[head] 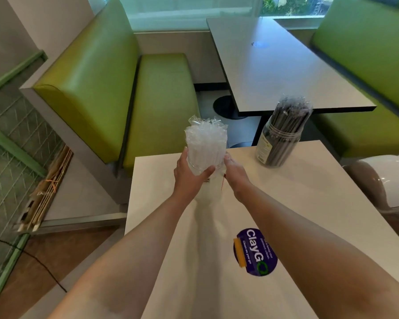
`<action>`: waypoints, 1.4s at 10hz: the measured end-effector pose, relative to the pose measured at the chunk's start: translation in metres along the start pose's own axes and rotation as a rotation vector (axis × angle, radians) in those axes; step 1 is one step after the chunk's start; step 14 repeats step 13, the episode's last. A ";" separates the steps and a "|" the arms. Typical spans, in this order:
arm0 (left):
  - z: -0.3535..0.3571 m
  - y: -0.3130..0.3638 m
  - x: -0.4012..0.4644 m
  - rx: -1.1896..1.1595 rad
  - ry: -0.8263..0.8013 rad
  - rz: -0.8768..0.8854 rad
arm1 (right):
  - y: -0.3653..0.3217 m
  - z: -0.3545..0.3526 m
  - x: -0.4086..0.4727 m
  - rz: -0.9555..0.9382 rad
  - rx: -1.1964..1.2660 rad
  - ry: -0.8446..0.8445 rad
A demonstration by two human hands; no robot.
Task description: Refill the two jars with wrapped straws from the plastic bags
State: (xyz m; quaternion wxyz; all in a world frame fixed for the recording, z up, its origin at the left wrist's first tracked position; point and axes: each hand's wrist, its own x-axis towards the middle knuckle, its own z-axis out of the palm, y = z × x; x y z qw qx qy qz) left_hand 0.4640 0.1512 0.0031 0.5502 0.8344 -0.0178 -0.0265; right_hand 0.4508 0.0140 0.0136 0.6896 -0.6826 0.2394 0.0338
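A clear jar [209, 180] stands near the far edge of the white table [297, 203], packed with white wrapped straws [206, 141] that stick up well above its rim. My left hand [189, 178] wraps around the jar's left side at the rim. My right hand [235, 174] presses against its right side, fingers on the straw bundle. A second clear jar [278, 143] at the table's far right corner holds dark wrapped straws [290, 111] and leans slightly. No plastic bag is clearly visible.
A round purple sticker [255, 252] lies on the table close to me. Green booth seats [148, 100] and a grey table [286, 70] stand beyond. A white and brown bin lid [382, 180] is at the right. Wooden sticks [48, 187] lean at the left.
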 end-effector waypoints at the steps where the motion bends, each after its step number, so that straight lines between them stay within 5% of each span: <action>1: 0.003 -0.001 0.021 -0.066 -0.014 -0.009 | -0.005 0.002 0.018 -0.011 0.012 0.005; 10: 0.014 0.013 0.087 -0.074 -0.035 -0.045 | -0.037 0.006 0.077 -0.038 -0.027 0.066; 14: 0.010 0.028 0.076 0.221 -0.037 -0.097 | -0.038 -0.002 0.045 -0.035 -0.168 0.143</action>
